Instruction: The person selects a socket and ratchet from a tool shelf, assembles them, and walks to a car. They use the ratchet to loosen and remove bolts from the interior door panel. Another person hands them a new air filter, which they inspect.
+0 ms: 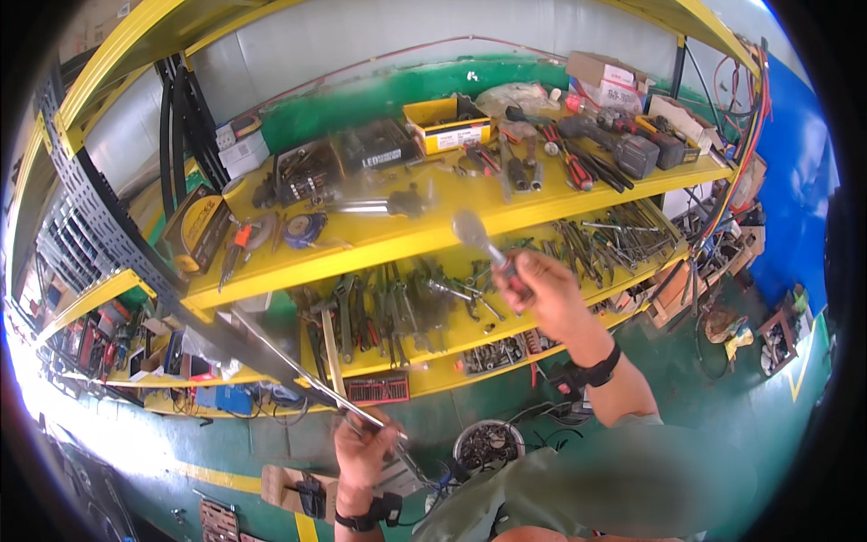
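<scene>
My right hand is closed around the dark and red handle of a ratchet wrench. Its round metal head points up and left, in front of the yellow upper shelf's edge. Lower down on the left, my left hand grips a long shiny metal bar, which slants up and left past the shelf post. The bar's exact kind I cannot make out. Behind both hands, the second shelf carries many wrenches, pliers and an adjustable wrench.
A yellow bin, a tape measure, cordless drills and pliers crowd the upper shelf. Below are a red case and a tray of sockets. On the green floor stand a bucket of metal parts and a cardboard box.
</scene>
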Motion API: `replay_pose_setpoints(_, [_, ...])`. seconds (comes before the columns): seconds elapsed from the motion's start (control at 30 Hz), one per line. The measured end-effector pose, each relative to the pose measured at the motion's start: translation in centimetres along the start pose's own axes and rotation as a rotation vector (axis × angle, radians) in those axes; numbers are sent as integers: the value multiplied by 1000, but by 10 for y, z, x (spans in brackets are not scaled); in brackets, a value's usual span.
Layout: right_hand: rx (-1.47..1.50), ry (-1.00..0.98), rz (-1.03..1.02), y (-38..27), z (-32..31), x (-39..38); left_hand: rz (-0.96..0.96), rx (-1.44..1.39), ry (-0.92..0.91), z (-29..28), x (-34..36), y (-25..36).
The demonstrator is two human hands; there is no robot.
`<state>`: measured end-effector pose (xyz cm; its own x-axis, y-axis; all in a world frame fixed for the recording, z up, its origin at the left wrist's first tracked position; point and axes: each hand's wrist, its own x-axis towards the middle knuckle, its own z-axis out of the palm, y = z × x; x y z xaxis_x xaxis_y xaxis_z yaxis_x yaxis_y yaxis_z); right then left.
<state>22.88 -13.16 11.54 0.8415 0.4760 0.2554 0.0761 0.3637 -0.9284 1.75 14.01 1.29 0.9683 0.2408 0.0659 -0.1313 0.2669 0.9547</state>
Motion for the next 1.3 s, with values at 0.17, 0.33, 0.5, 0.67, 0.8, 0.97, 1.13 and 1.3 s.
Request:
replay_pose_setpoints(0.17, [151,-196,241,39,18,-59,170,54,97,68,-1,15])
replay_pose_setpoints(0.33, [684,-479,541,49,12,-125,250,-95,196,137,-37,18])
replay_pose_setpoints(0.5, [731,-652,579,53,11,-175,314,-118,368,188,-85,8])
replay_pose_setpoints(0.67, [740,-681,569,41,25,-212,348,-98,476,203,-133,8])
replay_pose_setpoints(0.8, [773,-714,548,40,46,-233,373,-114,491,198,-169,16])
replay_pose_setpoints(0.97, [783,-723,568,34,89,-262,398,-116,560,181,-213,28])
replay_pose_setpoints(1.13, [634,-767,430,53,132,-293,421,-95,634,156,-260,36])
replay_pose_setpoints(1.3, [476,-783,328,55,162,-314,399,-222,641,141,-299,49])
